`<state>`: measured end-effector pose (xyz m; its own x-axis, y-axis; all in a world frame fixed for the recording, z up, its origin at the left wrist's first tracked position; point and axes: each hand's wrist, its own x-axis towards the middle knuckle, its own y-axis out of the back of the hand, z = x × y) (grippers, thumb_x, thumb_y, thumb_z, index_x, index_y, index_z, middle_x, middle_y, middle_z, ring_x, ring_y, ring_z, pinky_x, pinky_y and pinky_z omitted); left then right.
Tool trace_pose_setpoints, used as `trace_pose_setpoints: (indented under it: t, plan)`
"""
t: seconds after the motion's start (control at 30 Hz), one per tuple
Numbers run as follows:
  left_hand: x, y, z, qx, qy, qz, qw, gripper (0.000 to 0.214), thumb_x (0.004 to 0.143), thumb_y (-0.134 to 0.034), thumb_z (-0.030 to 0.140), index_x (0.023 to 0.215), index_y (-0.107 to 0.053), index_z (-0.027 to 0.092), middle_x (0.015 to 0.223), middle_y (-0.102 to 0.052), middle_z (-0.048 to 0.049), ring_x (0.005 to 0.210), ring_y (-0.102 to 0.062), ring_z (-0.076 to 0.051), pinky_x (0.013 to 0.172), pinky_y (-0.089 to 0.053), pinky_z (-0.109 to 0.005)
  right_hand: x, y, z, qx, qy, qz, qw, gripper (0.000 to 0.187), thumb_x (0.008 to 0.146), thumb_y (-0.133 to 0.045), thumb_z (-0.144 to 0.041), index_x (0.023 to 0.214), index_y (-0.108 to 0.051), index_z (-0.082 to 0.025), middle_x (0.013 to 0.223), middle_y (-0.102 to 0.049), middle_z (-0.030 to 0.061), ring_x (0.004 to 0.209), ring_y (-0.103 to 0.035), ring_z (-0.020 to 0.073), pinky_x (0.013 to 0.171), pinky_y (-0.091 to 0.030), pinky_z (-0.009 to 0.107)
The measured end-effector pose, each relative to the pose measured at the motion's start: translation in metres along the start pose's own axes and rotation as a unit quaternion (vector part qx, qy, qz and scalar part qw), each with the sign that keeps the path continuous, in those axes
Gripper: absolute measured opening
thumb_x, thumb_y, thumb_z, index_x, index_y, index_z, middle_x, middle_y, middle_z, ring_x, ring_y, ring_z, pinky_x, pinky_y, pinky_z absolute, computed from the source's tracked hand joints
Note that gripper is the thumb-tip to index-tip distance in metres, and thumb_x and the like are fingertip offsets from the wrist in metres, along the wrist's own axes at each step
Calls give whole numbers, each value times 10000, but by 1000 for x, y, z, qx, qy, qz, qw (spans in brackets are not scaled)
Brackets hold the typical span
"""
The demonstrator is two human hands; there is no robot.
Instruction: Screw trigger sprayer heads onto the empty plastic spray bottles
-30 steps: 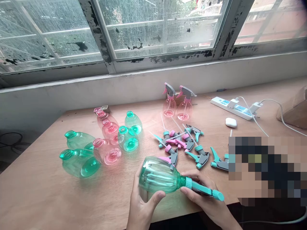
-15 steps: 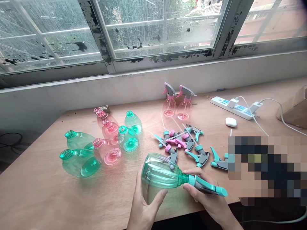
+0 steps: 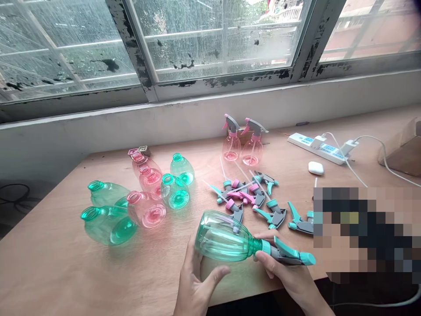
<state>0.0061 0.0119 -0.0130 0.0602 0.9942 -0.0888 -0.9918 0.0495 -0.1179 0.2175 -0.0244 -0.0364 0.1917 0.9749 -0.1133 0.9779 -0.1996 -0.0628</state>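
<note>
Since a second ago, green spray bottle (image 3: 223, 239) tilted base-up, sprayer head (image 3: 289, 254) rotated trigger-upward; left hand (image 3: 197, 281) cupping bottle, right hand (image 3: 289, 274) closed on sprayer head, apparently screwing on.

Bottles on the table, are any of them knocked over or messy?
Yes. Several capless green and pink bottles lie tipped on their sides at the table's left, and loose spray triggers sit in a jumbled heap. Only two pink spray bottles stand upright by the wall.
</note>
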Motion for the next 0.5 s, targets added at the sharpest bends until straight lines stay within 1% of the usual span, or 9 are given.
trace_pose_setpoints:
  t: [0.07,0.1,0.2,0.23,0.27,0.33,0.4,0.47,0.5]
  plan:
    - [-2,-1,1,-9,-7,11,1000,856,709,-969,457,1471,-618,288,1495,-693,-87,1457,-560,-369,1220,-438,-432,-1,-1,-1,-21,16,5,1000,332,858,-836,-529,1003,-810,-232,572,-530,-64,524,-491,164,548,-458,293]
    - [-2,-2,1,-19,-7,17,1000,892,684,-973,503,1470,-617,277,1484,-702,-99,1442,-574,-381,1204,-459,-435,-1,-2,-2,-35,27,9,999,310,844,-852,-514,992,-824,-244,613,-594,-45,554,-539,176,583,-496,300]
    - [0,-3,3,-34,3,44,998,944,630,-972,595,1444,-641,247,1411,-749,-126,1373,-639,-408,1123,-544,-424,-2,-5,-6,-69,53,20,996,284,808,-871,-525,955,-851,-283,836,-775,24,774,-701,253,728,-575,326]
    - [1,-4,3,-31,7,52,998,932,631,-968,601,1431,-652,241,1381,-767,-128,1346,-662,-407,1092,-570,-416,-2,-6,-7,-71,57,21,996,283,808,-866,-534,952,-852,-291,884,-796,34,835,-720,272,753,-582,329]
    - [1,-4,4,-26,9,56,998,909,642,-963,596,1420,-661,236,1362,-777,-129,1327,-678,-402,1073,-583,-408,-3,-7,-8,-71,57,22,996,283,809,-862,-539,954,-851,-296,895,-801,34,848,-724,275,756,-584,329]
    - [2,-4,7,-11,10,54,998,838,698,-940,567,1414,-666,229,1371,-773,-128,1336,-676,-384,1085,-575,-398,-2,-7,-9,-65,49,20,996,286,811,-860,-536,964,-843,-295,866,-783,21,737,-689,240,711,-574,325]
    - [1,-5,9,2,8,40,999,767,753,-914,518,1421,-667,232,1417,-748,-123,1386,-639,-370,1134,-537,-404,-2,-5,-8,-50,31,14,998,299,821,-855,-532,970,-824,-274,771,-730,-5,595,-590,187,619,-532,311]
    - [-1,-5,11,0,5,20,1000,713,786,-898,459,1427,-670,244,1455,-724,-110,1430,-599,-362,1182,-493,-414,-1,-3,-6,-23,12,6,1000,318,842,-842,-527,985,-797,-247,637,-626,-42,530,-495,157,548,-467,290]
    - [-2,-4,11,-8,5,11,1000,702,793,-896,430,1433,-668,254,1466,-718,-104,1440,-588,-360,1193,-480,-420,-1,-3,-5,-9,6,3,1000,323,853,-837,-521,994,-784,-236,589,-567,-61,523,-473,151,534,-443,280]
